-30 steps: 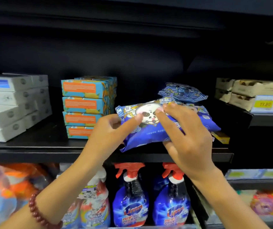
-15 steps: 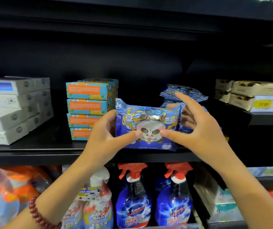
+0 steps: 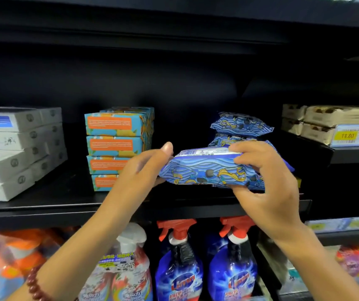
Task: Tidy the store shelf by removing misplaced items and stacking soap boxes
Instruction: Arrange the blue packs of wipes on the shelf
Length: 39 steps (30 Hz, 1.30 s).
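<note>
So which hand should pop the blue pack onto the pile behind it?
Probably the right hand. It wraps the blue pack top and bottom, and the pile of matching packs sits just behind it. The left hand only holds the pack's left end, beside the orange-and-blue boxes.

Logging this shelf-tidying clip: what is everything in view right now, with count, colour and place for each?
blue pack: one, blue wave print, held at the shelf front
stacked packs: at least two, same print, piled behind it
soap boxes: four in front stack, more behind, teal and orange, mid shelf
white boxes: several, white-grey, stacked at left
beige boxes: several, beige, right-hand shelf
price tag: one, yellow, right shelf edge
spray bottles: two, blue with red triggers, lower shelf
pump bottles: count unclear, white tops, left of the sprays
shelf: one, black, under the stacks
bracelet: one, dark red beads, left wrist
left hand: one, grips the pack's left end
right hand: one, grips its right end
</note>
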Tool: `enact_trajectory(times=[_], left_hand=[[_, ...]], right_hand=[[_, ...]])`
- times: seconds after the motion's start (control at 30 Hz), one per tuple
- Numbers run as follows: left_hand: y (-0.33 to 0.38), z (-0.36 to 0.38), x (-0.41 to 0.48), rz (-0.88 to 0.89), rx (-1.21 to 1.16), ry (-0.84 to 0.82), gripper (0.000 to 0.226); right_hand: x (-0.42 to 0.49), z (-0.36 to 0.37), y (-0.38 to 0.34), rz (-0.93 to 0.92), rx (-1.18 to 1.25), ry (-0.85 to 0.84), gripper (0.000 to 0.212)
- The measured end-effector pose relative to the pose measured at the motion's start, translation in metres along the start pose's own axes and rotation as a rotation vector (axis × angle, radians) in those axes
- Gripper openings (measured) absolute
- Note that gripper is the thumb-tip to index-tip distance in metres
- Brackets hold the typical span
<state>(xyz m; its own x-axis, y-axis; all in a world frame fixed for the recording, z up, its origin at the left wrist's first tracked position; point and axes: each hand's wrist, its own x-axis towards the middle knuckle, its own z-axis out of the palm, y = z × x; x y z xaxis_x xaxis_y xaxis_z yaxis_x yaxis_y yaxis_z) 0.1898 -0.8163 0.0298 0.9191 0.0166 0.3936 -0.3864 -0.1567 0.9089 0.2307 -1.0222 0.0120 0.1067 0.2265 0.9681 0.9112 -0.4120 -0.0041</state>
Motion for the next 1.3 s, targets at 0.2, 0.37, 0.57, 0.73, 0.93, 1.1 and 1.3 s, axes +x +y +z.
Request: enact_trajectory(times=[0.2,0.37,0.57,0.73,0.93,1.1,1.3], left_hand=[[0.003,0.003,0.005,-0.269,-0.175,-0.083,0.024],[0.001,0.005,0.006,-0.213,-0.32,-0.03,0.013],[-0.005,0.004,0.003,0.084,-0.323,0.024,0.029],[-0.021,0.002,0.003,0.2,-0.343,0.024,0.047],[-0.033,0.0,0.002,0.293,-0.255,-0.01,0.056],[-0.029,0.0,-0.001,0.428,0.031,-0.025,0.054],[-0.031,0.0,-0.001,0.765,0.402,0.076,0.037]], right_hand=[[-0.004,0.007,0.003,-0.168,-0.05,-0.026,0.05],[-0.007,0.01,0.009,-0.105,-0.066,-0.117,0.05],[-0.005,-0.006,0.001,0.186,-0.085,-0.398,0.094],[0.013,-0.013,-0.008,0.514,0.049,-0.348,0.085],[0.032,-0.021,-0.008,0.517,0.015,-0.48,0.067],[0.019,-0.014,-0.012,0.319,-0.068,-0.333,0.048],[-0.002,0.001,-0.014,0.107,-0.262,-0.237,0.033]])
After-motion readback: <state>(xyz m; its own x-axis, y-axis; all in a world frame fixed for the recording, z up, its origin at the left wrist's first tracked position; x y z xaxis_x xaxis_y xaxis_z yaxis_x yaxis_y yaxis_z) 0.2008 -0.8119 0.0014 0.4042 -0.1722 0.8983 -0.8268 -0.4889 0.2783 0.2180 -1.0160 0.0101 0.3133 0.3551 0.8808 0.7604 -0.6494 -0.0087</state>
